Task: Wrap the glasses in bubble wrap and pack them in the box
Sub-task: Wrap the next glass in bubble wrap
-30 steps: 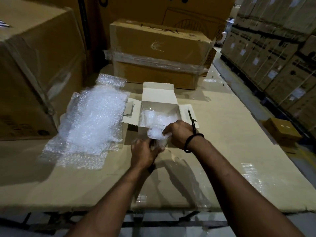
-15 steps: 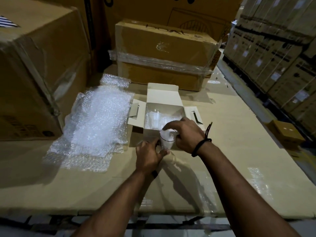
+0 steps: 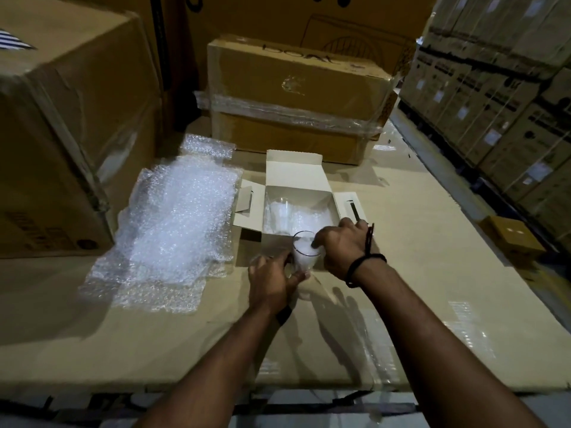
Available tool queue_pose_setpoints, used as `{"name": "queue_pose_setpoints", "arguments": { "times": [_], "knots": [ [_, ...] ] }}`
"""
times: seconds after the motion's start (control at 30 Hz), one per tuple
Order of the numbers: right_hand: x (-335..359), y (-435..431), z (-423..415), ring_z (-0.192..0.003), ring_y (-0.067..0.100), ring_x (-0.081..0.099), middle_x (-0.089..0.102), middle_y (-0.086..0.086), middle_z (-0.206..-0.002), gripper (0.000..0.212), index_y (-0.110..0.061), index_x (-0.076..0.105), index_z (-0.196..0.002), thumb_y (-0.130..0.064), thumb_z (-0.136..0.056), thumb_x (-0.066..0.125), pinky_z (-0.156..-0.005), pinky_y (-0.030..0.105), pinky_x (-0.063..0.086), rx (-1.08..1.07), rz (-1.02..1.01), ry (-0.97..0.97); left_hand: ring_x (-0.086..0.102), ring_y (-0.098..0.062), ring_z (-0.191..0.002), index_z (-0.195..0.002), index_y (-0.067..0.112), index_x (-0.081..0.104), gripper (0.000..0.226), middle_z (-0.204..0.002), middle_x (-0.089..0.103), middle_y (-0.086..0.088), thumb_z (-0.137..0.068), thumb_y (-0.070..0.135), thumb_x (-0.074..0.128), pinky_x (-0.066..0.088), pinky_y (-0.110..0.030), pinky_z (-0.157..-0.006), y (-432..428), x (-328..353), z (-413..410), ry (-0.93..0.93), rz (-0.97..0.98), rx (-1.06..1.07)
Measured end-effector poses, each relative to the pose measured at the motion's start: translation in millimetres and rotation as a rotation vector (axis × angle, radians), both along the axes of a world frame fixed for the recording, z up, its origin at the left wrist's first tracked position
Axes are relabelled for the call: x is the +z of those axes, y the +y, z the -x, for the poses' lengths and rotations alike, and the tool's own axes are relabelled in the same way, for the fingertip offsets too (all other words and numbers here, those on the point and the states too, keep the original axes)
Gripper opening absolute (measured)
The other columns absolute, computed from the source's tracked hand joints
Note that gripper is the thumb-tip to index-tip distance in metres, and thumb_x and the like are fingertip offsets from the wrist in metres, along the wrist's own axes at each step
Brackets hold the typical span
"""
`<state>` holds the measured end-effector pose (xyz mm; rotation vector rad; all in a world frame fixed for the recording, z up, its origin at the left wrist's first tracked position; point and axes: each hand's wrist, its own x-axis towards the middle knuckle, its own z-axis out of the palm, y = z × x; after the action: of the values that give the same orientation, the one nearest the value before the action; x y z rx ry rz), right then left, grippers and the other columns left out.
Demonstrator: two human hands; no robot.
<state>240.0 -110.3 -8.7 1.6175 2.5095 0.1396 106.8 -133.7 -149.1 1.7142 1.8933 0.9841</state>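
A clear glass [image 3: 303, 254] stands in front of the open white box [image 3: 293, 171], with white bubble wrap stuffed in its mouth. My left hand [image 3: 272, 281] grips the glass from the left side. My right hand [image 3: 338, 246] reaches over the rim, its fingers curled onto the bubble wrap inside the glass. Inside the box stands another clear glass [image 3: 278, 213] beside some bubble wrap. Sheets of bubble wrap [image 3: 173, 223] lie spread to the left of the box.
The work surface is a flat cardboard top [image 3: 417, 273]. A taped carton [image 3: 296, 100] stands behind the box and a large carton [image 3: 61, 125] at the left. Stacked cartons [image 3: 509, 97] line the right aisle, with a small brown box [image 3: 513, 239] on the floor.
The bubble wrap that my right hand held above the glass a second ago has gone down into the glass. My right hand has moved right and lower over the rim.
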Motion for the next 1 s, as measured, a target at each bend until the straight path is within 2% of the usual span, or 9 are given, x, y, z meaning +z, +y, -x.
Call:
{"name": "queue_pose_setpoints", "arguments": {
  "times": [0.27,0.4,0.43,0.53,0.6,0.67,0.8,0.93,1.0],
  "knots": [
    [-5,1,10,-0.124,0.021,0.038,0.056,-0.008,-0.131,0.049,-0.04,0.053,-0.128,-0.019,-0.085,0.045,-0.103,0.039,0.027,-0.013,0.184,-0.173,0.044,-0.028,-0.119,-0.123,0.039,0.056,0.054,-0.115,0.064,0.004,-0.077,0.067,0.061,0.028,-0.034,-0.094,1,-1,0,0.002,0.085,-0.001],
    [-4,1,0,-0.118,0.022,0.054,0.058,-0.002,-0.13,0.035,-0.032,0.062,-0.121,-0.035,-0.086,0.056,-0.095,0.03,0.044,-0.212,0.115,0.446,0.046,-0.028,-0.115,-0.126,0.037,0.058,0.055,-0.112,0.066,0.0,-0.077,0.062,0.065,0.03,-0.036,-0.095,0,0,1,-0.002,0.069,-0.021],
    [-7,1,-1,-0.118,0.021,0.054,0.057,-0.002,-0.131,0.042,-0.027,0.059,-0.124,-0.043,-0.085,0.061,-0.095,0.03,0.044,-0.243,0.071,0.561,0.044,-0.028,-0.117,-0.129,0.038,0.056,0.057,-0.114,0.064,-0.002,-0.077,0.058,0.069,0.03,-0.035,-0.095,-2,6,1,-0.008,0.079,-0.018],
    [-17,-2,6,-0.123,0.022,0.05,0.052,0.005,-0.135,0.08,-0.019,0.046,-0.137,-0.062,-0.073,0.068,-0.098,0.032,0.042,-0.292,0.137,0.542,0.044,-0.017,-0.115,-0.128,0.034,0.058,0.057,-0.113,0.058,0.005,-0.075,0.039,0.078,0.036,-0.033,-0.098,-8,10,2,-0.13,0.092,-0.004],
    [-25,-1,11,-0.123,0.022,0.05,0.053,0.006,-0.136,0.086,-0.019,0.045,-0.139,-0.065,-0.07,0.069,-0.095,0.031,0.042,-0.302,0.139,0.482,0.054,-0.013,-0.107,-0.115,0.031,0.061,0.044,-0.109,0.061,0.012,-0.075,0.022,0.076,0.048,-0.04,-0.093,-11,5,7,-0.265,0.006,0.025],
    [-28,0,11,-0.12,0.021,0.053,0.057,0.004,-0.131,0.079,-0.018,0.05,-0.136,-0.06,-0.072,0.07,-0.093,0.029,0.042,-0.299,0.092,0.5,0.06,-0.019,-0.102,-0.111,0.032,0.058,0.044,-0.108,0.063,0.006,-0.073,0.01,0.068,0.053,-0.046,-0.085,-15,3,13,-0.266,-0.09,0.103],
    [-19,-9,1,-0.105,0.02,0.061,0.065,0.002,-0.116,0.065,-0.013,0.061,-0.122,-0.044,-0.068,0.08,-0.09,0.032,0.049,-0.209,0.113,0.66,0.047,-0.032,-0.115,-0.133,0.029,0.055,0.059,-0.126,0.05,-0.01,-0.079,0.011,0.069,0.037,-0.047,-0.098,-19,11,22,0.041,-0.16,0.278],
    [9,4,-24,-0.092,0.015,0.065,0.061,-0.007,-0.117,0.069,-0.02,0.058,-0.126,-0.028,-0.064,0.087,-0.079,0.03,0.056,-0.153,0.162,1.027,0.036,-0.029,-0.128,-0.144,0.039,0.041,0.066,-0.145,0.04,-0.006,-0.086,0.025,0.069,0.029,-0.046,-0.105,-13,12,28,0.103,-0.102,0.226],
    [20,26,-32,-0.094,0.015,0.064,0.059,-0.005,-0.121,0.07,-0.02,0.056,-0.127,-0.021,-0.064,0.087,-0.078,0.03,0.057,-0.072,0.103,1.055,0.038,-0.028,-0.128,-0.145,0.038,0.041,0.065,-0.145,0.044,-0.005,-0.086,0.027,0.068,0.03,-0.045,-0.104,-10,10,27,0.121,-0.1,0.22]
  ]
}}
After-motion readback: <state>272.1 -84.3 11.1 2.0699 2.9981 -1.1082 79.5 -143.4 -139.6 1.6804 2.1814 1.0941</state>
